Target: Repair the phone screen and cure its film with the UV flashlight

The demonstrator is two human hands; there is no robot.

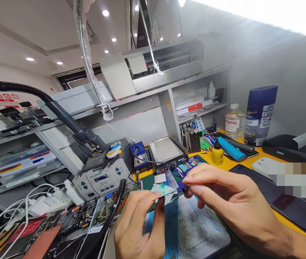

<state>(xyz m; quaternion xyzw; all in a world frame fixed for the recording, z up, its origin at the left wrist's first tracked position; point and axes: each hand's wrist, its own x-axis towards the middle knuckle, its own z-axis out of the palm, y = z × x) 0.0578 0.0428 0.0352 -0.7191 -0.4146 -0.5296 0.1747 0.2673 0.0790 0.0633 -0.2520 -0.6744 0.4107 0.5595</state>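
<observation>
Head view. Holding up a thin pale sheet point(163, 190) with green marks in the left hand point(140, 228), pinching its edge between thumb and fingertips. Keeping the sheet raised near the middle of the bench, just above a worn pale pad point(201, 225) with blue print. Bringing the right hand point(227, 198) in from the opposite side, bending the fingers and closing thumb and index fingertip on a small dark item point(186, 185), too small to identify. Holding that item near the sheet's end; unable to tell whether touching.

Noting, behind the hands, a black unit with a pale top plate point(166, 150). Observing, to its left, a grey station point(101, 180) with buttons and a dark display, and, in front of that, circuit boards point(103, 212) lying partly beneath a thick black cable point(111, 212).

Recording, to the right on a yellow surface point(228, 164), a yellow bottle point(217, 155) standing upright beside a light-blue tool point(231, 148) lying flat. Finding a clear bottle point(233, 122) standing farther back, next to a dark blue can point(260, 117). Noting a dark phone point(298, 214) lying beside the right hand.
</observation>
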